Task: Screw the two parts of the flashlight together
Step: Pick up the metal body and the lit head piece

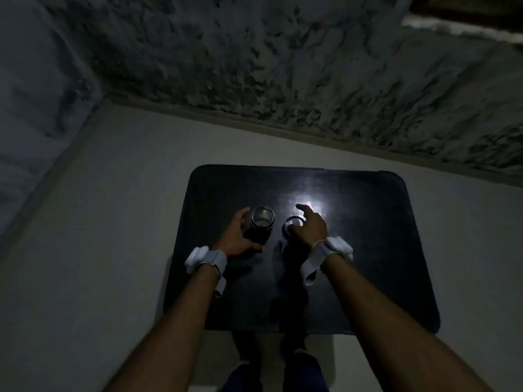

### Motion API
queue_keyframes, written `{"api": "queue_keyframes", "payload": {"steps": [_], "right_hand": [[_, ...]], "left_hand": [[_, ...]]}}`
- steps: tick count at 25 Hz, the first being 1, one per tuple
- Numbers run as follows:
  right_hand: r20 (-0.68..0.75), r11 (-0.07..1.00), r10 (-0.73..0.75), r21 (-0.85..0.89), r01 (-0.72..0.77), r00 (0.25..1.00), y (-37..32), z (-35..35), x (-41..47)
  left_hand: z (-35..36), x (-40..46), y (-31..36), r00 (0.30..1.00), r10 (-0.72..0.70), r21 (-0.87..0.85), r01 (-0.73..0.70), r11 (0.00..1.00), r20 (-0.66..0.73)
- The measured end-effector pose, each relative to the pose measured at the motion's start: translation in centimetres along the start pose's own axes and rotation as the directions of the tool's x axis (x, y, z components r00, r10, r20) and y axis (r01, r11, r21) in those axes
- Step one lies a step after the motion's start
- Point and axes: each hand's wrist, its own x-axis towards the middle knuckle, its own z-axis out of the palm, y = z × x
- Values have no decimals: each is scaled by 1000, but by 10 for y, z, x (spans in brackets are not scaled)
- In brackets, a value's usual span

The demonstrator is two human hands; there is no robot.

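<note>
The dark flashlight body [261, 225] stands upright on the black table [368, 250], its open silvery mouth facing up. My left hand [236, 236] wraps around its left side and base, fingers curled on it. To its right lies the ring-shaped flashlight head [294, 223], flat on the table. My right hand [310, 226] rests over that ring, thumb and fingers touching its rim, the index finger stretched forward above it. Whether the ring is lifted I cannot tell in the dim light.
The small black table has rounded corners and stands on a pale floor [99, 222]. A rough mottled wall [283, 66] runs behind it. A bright glare spot [310, 203] lies on the tabletop beyond my right hand. My legs show below the table's near edge.
</note>
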Motion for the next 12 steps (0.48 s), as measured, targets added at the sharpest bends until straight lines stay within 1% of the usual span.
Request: {"api": "queue_keyframes", "payload": {"steps": [1, 3, 4, 6, 8, 9, 10, 11, 12], "right_hand": [[108, 986, -11, -167, 29, 994, 16, 18, 17], [239, 923, -41, -363, 128, 970, 14, 16, 17], [269, 914, -42, -379, 146, 962, 11, 14, 17], [242, 853, -139, -463, 240, 960, 9, 10, 26], [204, 821, -204, -498, 281, 957, 10, 7, 28], [161, 866, -205, -429, 256, 965, 9, 5, 27], [86, 948, -163, -261, 180, 983, 6, 2, 23], [12, 997, -67, -33, 67, 998, 4, -2, 21], [-24, 985, 40, 167, -36, 999, 2, -6, 21]], "left_hand": [[13, 16, -19, 999, -43, -17, 42, 999, -16], [16, 11, -12, 995, 33, 3, -33, 999, -90], [18, 12, -7, 990, 54, 15, -53, 998, -130], [23, 13, 2, 977, 95, 10, -95, 995, -193], [29, 13, 8, 960, 101, -14, -108, 994, -263], [32, 11, 12, 950, 96, -15, -105, 994, -298], [35, 9, 14, 940, 94, -5, -102, 995, -326], [36, 6, 18, 931, 102, 0, -109, 994, -351], [37, 4, 23, 928, 106, -5, -115, 993, -357]]}}
